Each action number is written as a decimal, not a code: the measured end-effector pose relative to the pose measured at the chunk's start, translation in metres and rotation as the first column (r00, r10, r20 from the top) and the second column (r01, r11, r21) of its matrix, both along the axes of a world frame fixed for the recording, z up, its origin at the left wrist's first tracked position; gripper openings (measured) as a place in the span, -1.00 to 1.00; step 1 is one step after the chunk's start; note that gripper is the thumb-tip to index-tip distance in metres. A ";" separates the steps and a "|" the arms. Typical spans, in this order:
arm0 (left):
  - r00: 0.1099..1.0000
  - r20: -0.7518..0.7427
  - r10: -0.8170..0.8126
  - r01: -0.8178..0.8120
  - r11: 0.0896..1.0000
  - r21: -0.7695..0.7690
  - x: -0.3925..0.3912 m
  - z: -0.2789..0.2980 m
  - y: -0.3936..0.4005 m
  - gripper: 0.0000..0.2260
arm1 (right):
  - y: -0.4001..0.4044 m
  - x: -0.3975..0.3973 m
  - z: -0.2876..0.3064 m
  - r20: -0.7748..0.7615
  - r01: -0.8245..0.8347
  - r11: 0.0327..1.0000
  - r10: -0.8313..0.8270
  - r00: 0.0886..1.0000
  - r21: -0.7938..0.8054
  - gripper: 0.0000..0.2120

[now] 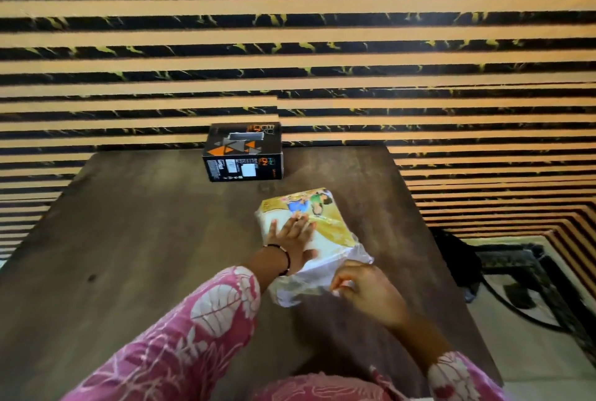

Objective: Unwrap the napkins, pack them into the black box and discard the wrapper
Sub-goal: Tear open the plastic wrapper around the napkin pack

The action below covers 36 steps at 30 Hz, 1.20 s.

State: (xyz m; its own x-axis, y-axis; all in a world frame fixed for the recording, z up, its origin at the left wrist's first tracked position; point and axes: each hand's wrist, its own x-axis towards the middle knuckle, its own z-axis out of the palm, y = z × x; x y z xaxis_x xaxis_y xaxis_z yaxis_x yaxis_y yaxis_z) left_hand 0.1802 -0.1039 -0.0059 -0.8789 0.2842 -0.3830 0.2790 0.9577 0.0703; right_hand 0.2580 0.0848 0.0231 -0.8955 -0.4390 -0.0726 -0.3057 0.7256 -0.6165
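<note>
A pack of white napkins (325,239) in a yellow printed plastic wrapper (309,284) lies on the dark wooden table (145,255), right of centre. My left hand (293,239) rests flat on top of the pack, fingers spread. My right hand (364,291) pinches the loose clear end of the wrapper at the pack's near side. The black box (243,152), printed with orange and grey triangles and with a slot in its top, stands at the table's far edge, apart from the pack.
A wall of orange and black stripes (290,45) rises right behind the table. To the right, beyond the table's edge, dark cables and a power strip (516,297) lie on a pale floor.
</note>
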 end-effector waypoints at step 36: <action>0.966 0.251 -0.060 0.009 0.980 0.200 0.027 0.050 -0.003 -0.59 | -0.013 -0.002 0.002 0.033 0.346 0.921 -0.346 0.938 -0.177 -0.63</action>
State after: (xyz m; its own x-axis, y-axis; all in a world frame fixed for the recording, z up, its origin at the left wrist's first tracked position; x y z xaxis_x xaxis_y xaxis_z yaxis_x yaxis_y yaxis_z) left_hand 0.2073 -0.1073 0.0441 -0.7480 0.4043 -0.5264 0.2599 0.9081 0.3283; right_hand 0.2561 0.0718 0.0252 -0.9939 -0.1078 -0.0228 -0.0551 0.6648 -0.7450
